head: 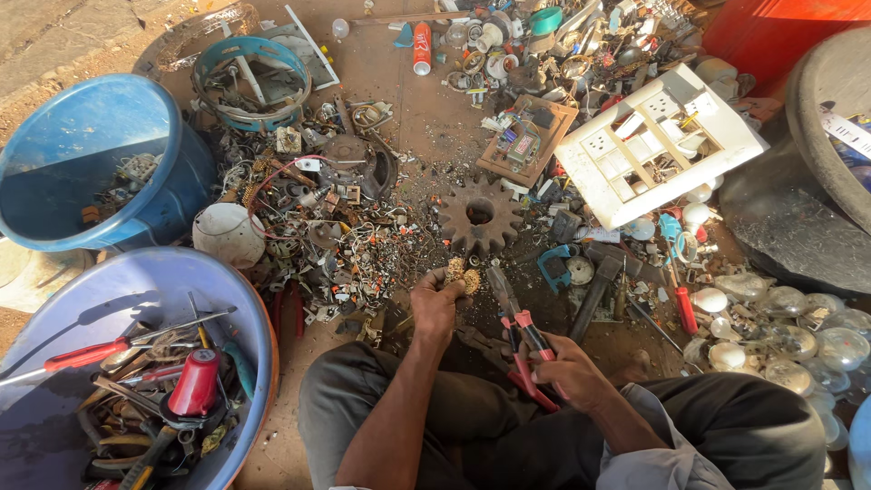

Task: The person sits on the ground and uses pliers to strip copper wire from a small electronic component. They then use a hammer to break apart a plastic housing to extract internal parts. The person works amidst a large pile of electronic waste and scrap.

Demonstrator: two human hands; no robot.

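My left hand [435, 299] pinches a small brownish coil of wire [463, 272] just in front of a large rusty gear wheel [481, 218] that lies flat on the ground. My right hand [567, 367] is closed around red-handled pliers [519, 331], whose jaws point up toward the coil. I sit cross-legged in dark trousers [472, 426] on the dirt floor, both hands above my knees.
A blue bucket [54, 181] and a pale basin [145, 281] holding hand tools stand at the left. Small scrap parts [336, 236] cover the ground ahead. A white switch panel [658, 141], a hammer [599, 281] and several bulbs [789, 336] lie at the right.
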